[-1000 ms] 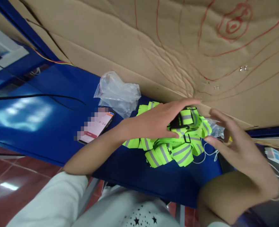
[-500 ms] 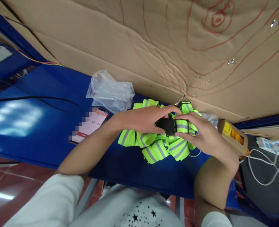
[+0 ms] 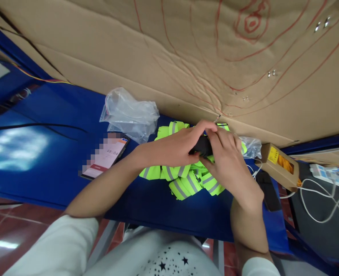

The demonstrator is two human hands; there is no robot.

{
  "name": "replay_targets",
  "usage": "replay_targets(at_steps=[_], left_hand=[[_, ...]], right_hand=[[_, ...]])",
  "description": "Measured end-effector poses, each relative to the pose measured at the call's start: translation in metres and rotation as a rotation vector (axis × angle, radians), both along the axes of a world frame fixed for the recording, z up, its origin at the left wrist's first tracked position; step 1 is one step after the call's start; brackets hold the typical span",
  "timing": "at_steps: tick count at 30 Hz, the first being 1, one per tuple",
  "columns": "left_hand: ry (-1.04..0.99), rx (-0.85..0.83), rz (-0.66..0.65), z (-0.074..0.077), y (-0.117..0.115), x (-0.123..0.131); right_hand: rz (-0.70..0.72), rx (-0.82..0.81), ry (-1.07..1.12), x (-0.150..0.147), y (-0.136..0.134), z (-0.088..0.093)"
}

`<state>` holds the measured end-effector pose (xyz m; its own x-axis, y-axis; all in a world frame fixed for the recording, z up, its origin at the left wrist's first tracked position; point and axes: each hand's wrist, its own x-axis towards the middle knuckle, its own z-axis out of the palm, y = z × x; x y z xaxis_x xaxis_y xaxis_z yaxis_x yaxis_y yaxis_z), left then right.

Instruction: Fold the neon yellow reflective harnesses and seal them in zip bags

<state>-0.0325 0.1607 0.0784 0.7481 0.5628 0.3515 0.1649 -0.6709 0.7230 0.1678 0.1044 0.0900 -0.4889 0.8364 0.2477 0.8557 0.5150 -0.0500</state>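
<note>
A black piece [image 3: 202, 147] sat clamped between a person's left hand [image 3: 183, 147] and right hand [image 3: 228, 157], the two close together, over a heap of neon straps [image 3: 183, 185] on a blue table [image 3: 163, 207]. A lit phone [image 3: 106, 156] and plastic bag [image 3: 132, 117] lay left, a carton [image 3: 278, 166] right, cardboard [image 3: 100, 50] behind.

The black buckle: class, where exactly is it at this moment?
In the head view, the black buckle is slightly right of centre, between the left hand and the right hand, over the yellow-green straps.
</note>
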Motion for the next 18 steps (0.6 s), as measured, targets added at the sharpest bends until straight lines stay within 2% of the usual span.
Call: replay_targets(at_steps=[2, 5, 8, 12, 15, 18], left_hand=[[0.059, 0.033, 0.065, 0.003, -0.003, 0.0], [0.266, 0.113, 0.151, 0.012, -0.011, -0.003], [0.431, 0.182, 0.157, 0.022, -0.021, -0.005], [0.507, 0.243, 0.147, 0.029, -0.028, -0.009], [0.51, 0.211, 0.195, 0.032, -0.025, -0.02], [0.382, 0.12, 0.259, 0.038, -0.022, -0.036]], right_hand=[[-0.01, 0.015, -0.011, 0.0, 0.003, 0.002], [-0.003, 0.024, -0.015, 0.002, 0.002, 0.006], [0.041, 0.002, 0.003, 0.004, -0.002, 0.01], [0.058, -0.001, 0.015, 0.016, -0.007, 0.016], [-0.058, 0.064, 0.06, 0.04, -0.011, 0.021], [-0.196, 0.07, 0.248, 0.068, -0.02, 0.023]])
